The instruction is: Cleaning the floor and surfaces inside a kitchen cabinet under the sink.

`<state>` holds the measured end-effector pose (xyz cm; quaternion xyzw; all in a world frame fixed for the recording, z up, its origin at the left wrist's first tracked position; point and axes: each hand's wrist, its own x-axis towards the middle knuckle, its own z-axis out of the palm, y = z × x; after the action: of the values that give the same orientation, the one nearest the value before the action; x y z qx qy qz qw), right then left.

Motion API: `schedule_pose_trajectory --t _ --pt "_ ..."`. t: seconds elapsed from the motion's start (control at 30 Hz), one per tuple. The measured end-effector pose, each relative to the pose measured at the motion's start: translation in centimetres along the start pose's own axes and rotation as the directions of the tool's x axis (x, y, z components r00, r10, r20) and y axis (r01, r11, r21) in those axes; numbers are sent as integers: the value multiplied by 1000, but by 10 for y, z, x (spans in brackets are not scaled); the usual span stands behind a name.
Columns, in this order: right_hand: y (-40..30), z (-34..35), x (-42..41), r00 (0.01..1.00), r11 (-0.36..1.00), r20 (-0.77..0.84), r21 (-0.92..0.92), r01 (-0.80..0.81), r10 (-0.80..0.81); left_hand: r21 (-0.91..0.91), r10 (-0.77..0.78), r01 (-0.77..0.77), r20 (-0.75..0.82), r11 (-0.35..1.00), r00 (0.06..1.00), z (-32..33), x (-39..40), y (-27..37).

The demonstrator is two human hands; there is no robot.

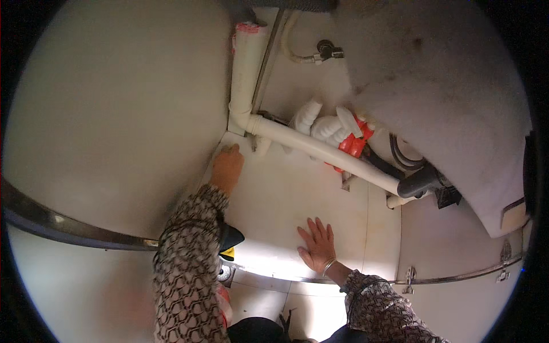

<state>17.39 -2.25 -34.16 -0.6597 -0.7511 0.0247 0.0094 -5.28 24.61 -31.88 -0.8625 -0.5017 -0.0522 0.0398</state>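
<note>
My left hand [227, 168] reaches into the far left corner of a cabinet, near the foot of a white plastic pipe. Its fingers curl down against the pale cabinet floor panel [274, 197]; whether anything is under them is hidden. Nearer the front, my right hand [318, 248] is spread on the same panel, palm down and fingers apart. A bracelet [328, 266] circles that wrist. Above and beyond both hands, a white plastic drain pipe [321, 148] slants across the cabinet from the upright pipe [248, 70] at the left.
Behind the drain pipe are white corrugated hose [305, 118], red-and-white bottles [356, 139] and a black drain fitting [418, 182]. An angle valve [329, 50] sits on the back wall. The grey sink underside [433, 94] hangs at right. Door hinges [409, 278] line the front edge.
</note>
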Motion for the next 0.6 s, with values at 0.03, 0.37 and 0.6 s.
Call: schedule_pose_trajectory --t 0.03,0.37,0.6 --pt "-1 3 2 1000 1000 -11 17 8 -8 73 -34 41 -94 996 995 10 9 -4" --pt "-2 4 -1 1000 1000 -21 3 15 -15 31 -103 106 -75 994 992 28 33 -6" --pt "-4 4 0 1000 1000 0 18 -13 13 -14 -38 38 -27 999 999 28 -26 -9"
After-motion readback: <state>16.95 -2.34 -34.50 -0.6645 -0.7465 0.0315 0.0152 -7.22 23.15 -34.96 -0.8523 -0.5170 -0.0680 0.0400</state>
